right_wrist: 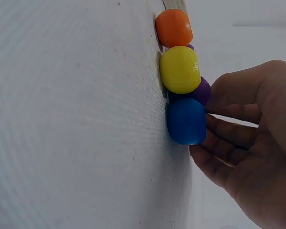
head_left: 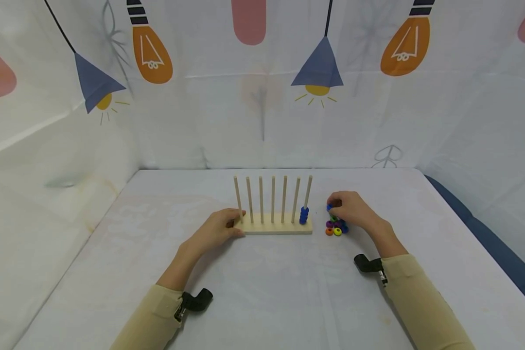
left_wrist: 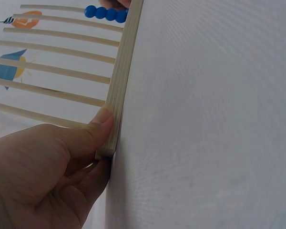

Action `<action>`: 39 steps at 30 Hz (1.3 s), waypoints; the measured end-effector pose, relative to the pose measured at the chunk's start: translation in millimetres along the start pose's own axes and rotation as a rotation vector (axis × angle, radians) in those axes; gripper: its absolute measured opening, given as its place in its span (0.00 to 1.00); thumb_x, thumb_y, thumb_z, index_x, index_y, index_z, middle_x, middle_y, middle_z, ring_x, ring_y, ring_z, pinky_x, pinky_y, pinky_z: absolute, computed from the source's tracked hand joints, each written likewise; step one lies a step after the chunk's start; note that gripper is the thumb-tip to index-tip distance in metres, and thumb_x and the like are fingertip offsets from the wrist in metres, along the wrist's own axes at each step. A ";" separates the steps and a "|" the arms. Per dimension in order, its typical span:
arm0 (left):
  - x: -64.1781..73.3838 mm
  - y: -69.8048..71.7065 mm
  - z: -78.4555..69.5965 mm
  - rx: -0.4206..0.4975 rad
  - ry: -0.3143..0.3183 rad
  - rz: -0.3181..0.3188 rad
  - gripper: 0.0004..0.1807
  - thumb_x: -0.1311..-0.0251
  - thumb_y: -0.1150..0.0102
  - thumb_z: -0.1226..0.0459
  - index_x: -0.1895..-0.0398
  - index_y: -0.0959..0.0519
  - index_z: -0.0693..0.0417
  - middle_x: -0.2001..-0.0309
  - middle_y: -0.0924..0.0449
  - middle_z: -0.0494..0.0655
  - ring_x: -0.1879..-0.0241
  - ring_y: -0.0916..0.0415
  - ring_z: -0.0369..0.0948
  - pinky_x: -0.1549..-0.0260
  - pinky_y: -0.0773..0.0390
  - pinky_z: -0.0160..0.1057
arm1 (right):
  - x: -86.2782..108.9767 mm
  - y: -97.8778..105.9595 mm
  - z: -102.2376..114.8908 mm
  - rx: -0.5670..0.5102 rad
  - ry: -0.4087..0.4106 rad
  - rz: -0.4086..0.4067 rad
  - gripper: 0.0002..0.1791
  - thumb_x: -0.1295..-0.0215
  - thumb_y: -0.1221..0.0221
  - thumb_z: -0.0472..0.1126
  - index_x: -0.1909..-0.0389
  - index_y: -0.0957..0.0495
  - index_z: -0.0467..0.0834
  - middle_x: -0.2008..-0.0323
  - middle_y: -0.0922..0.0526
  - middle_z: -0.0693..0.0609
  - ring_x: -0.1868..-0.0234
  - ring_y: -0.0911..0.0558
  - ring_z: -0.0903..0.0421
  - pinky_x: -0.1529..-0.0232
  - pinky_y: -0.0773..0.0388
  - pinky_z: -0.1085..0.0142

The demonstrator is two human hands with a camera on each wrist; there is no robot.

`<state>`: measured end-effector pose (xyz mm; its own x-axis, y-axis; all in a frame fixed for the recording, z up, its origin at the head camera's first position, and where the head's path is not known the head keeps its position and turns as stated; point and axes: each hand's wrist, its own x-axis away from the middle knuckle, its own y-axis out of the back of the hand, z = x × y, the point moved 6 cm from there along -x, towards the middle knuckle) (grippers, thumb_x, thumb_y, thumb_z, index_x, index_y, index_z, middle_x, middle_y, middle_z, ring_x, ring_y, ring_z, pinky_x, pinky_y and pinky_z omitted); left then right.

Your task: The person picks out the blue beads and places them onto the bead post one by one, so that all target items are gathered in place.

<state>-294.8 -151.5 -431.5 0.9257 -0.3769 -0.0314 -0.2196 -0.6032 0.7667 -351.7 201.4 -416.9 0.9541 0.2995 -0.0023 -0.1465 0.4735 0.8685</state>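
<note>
A wooden peg stand [head_left: 273, 227] with several upright pegs sits on the table. Several blue beads [head_left: 304, 215] are stacked on its rightmost peg. My left hand [head_left: 216, 227] grips the stand's left end, the thumb [left_wrist: 103, 125] lying on the base's front side. To the right of the stand, my right hand [head_left: 352, 209] pinches a blue bead [head_left: 329, 207] by the fingertips. Below that hand lies a cluster of loose beads, among them an orange bead [right_wrist: 174, 28], a yellow bead [right_wrist: 180, 69], a blue bead [right_wrist: 186, 121] and a purple bead [right_wrist: 203, 90]. The hand partly hides the cluster.
The white tabletop [head_left: 262, 291] ends at a back edge against a white curtain [head_left: 262, 107] printed with lamps and bulbs. Dark blue material [head_left: 485, 236] shows beyond the table's right edge. Each sleeve carries a small black wrist camera [head_left: 197, 300].
</note>
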 end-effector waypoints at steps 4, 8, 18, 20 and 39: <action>0.6 -0.3 0.3 0.004 0.002 0.001 0.31 0.42 0.31 0.60 0.34 0.25 0.51 0.33 0.25 0.50 0.31 0.32 0.50 0.33 0.30 0.51 | 0.3 0.5 1.7 0.005 0.001 -0.008 0.13 0.41 0.40 0.35 0.55 0.18 0.37 0.59 0.15 0.42 0.60 0.20 0.49 0.54 0.20 0.51; 0.8 -0.5 0.8 0.014 0.007 0.000 0.31 0.42 0.31 0.60 0.34 0.25 0.51 0.33 0.25 0.50 0.30 0.32 0.49 0.33 0.30 0.51 | 0.4 0.5 3.1 0.015 0.003 -0.011 0.13 0.41 0.41 0.35 0.56 0.18 0.37 0.59 0.15 0.41 0.59 0.20 0.49 0.52 0.20 0.50; 1.7 -0.2 -0.3 0.030 0.007 0.002 0.30 0.41 0.31 0.61 0.34 0.25 0.52 0.33 0.26 0.50 0.30 0.33 0.50 0.32 0.31 0.51 | 1.0 0.6 6.5 0.016 0.005 0.001 0.14 0.43 0.42 0.34 0.56 0.18 0.37 0.59 0.16 0.41 0.60 0.21 0.49 0.53 0.20 0.50; 1.8 0.0 -0.5 0.030 0.007 0.001 0.30 0.41 0.31 0.61 0.34 0.25 0.52 0.33 0.26 0.50 0.30 0.33 0.50 0.32 0.31 0.51 | 1.0 0.5 6.4 0.014 0.004 0.003 0.14 0.42 0.42 0.34 0.56 0.18 0.37 0.59 0.16 0.41 0.60 0.21 0.49 0.53 0.20 0.51; 2.2 0.3 -1.2 0.021 -0.003 -0.002 0.30 0.42 0.31 0.61 0.34 0.25 0.52 0.34 0.25 0.51 0.31 0.31 0.50 0.34 0.29 0.51 | 1.7 3.4 8.1 0.005 -0.010 -0.013 0.16 0.44 0.43 0.36 0.54 0.19 0.38 0.60 0.16 0.43 0.61 0.22 0.50 0.57 0.20 0.55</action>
<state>-292.5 -151.7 -430.6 0.9254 -0.3774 -0.0345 -0.2243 -0.6188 0.7529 -348.5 196.8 -409.9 0.9584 0.2853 -0.0087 -0.1329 0.4730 0.8710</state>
